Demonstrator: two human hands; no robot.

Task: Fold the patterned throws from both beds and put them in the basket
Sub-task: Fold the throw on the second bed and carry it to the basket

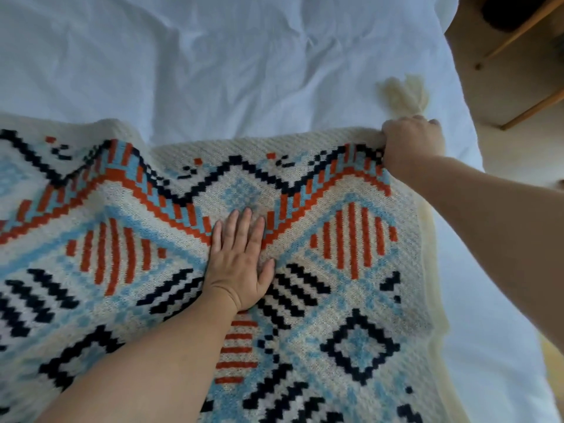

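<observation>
Folding looks underway, unfinished: your cream knitted throw patterned in orange, blue and navy (351,270) lies on the white bed (213,56). Your left hand (241,264) presses it, fingers straight; your right hand (412,141) clenches its far corner. I see no basket.

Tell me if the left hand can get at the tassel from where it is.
Probably yes: the left hand lies flat and empty on the throw, and only cloth lies between it and the tassel.
</observation>
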